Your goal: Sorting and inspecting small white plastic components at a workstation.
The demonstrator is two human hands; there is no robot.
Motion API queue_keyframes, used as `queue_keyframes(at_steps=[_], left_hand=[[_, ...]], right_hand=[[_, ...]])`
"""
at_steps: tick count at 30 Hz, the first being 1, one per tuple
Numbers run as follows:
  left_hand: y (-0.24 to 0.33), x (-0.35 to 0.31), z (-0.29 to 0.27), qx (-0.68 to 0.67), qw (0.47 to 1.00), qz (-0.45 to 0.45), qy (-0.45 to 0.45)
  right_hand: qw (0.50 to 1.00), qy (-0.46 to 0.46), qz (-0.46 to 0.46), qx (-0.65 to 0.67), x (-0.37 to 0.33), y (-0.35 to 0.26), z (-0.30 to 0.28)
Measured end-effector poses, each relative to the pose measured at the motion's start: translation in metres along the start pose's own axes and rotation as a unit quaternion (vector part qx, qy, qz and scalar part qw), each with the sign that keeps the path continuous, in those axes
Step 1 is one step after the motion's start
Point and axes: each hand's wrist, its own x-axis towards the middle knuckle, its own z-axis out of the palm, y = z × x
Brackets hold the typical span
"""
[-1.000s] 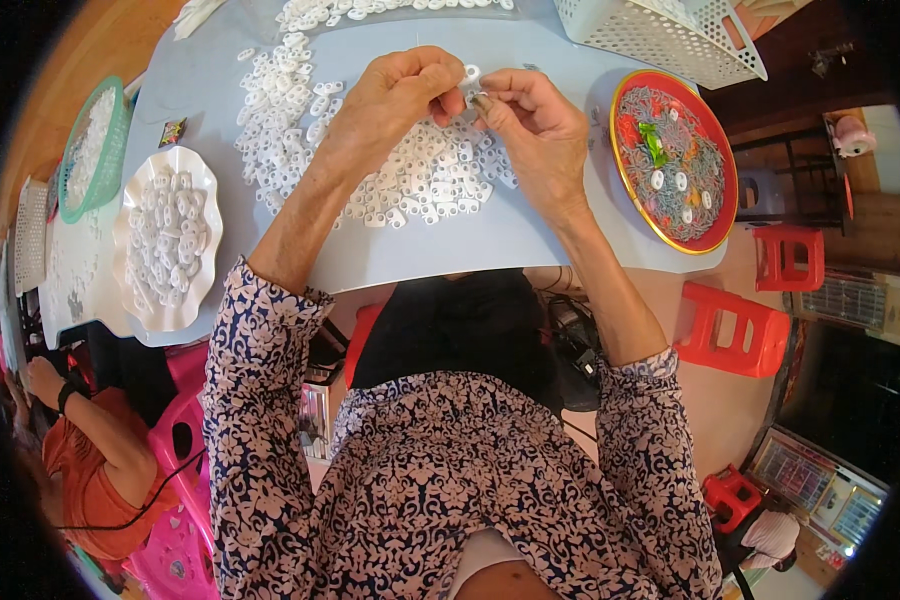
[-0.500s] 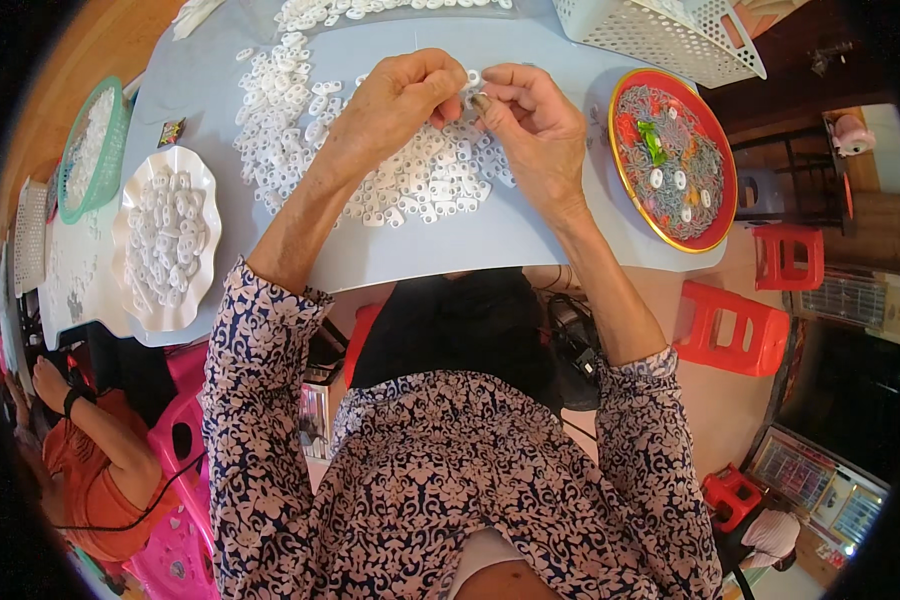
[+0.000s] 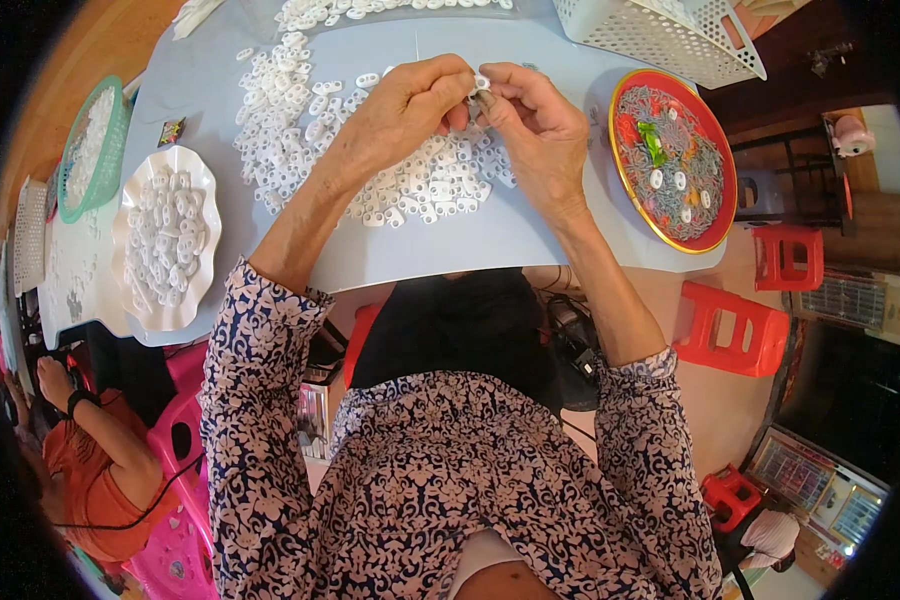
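Over the grey-blue table, my left hand [image 3: 407, 108] and my right hand [image 3: 542, 118] meet fingertip to fingertip. My right thumb and fingers pinch a small white oval plastic piece [image 3: 481, 83] with holes in it. My left fingers are closed right beside that piece; what they hold, if anything, is hidden. Under and around my hands spreads a pile of like white pieces [image 3: 425, 180]. To my right stands a round red tray [image 3: 630, 190] with a gold rim, holding many thin grey pieces, a few white ovals and a green wrapper.
A white scalloped dish [image 3: 202, 285] of white pieces stands at the left, near a green basket [image 3: 110, 170]. A white perforated basket [image 3: 660, 45] is at the far right. Red stools [image 3: 732, 328] stand beyond the table. A person in orange [image 3: 105, 465] sits at lower left.
My fingertips have shifted slightly, and the white piece now shows more plainly between them. My left hand has moved a little to the right. The seated person's hand has moved slightly.
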Motion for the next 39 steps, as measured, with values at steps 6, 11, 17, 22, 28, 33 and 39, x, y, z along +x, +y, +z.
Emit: queue_keyframes(at_steps=[6, 11, 17, 22, 28, 33, 39], left_hand=[[0.002, 0.000, 0.000, 0.016, 1.000, 0.003, 0.015], [0.002, -0.001, 0.001, 0.015, 1.000, -0.004, 0.012], [0.004, -0.002, 0.001, 0.017, 1.000, 0.024, -0.004], [0.005, -0.002, -0.002, 0.038, 0.998, 0.034, -0.039], [0.003, -0.002, -0.003, 0.046, 0.997, 0.043, -0.043], [0.009, -0.003, 0.001, 0.001, 0.999, 0.008, -0.053], [0.006, 0.000, -0.001, -0.027, 0.999, 0.000, -0.042]], right_hand=[[0.999, -0.023, 0.016, -0.021, -0.001, 0.001, -0.002], [0.997, 0.003, -0.010, -0.070, -0.001, 0.005, 0.002], [0.991, 0.003, -0.039, -0.125, -0.001, 0.011, 0.001], [0.985, 0.003, -0.068, -0.160, -0.001, 0.007, 0.002], [0.976, -0.006, -0.092, -0.199, -0.002, 0.005, 0.000], [0.976, -0.015, -0.075, -0.204, -0.003, 0.001, -0.002], [1.000, -0.027, 0.001, -0.011, 0.000, -0.008, -0.003]])
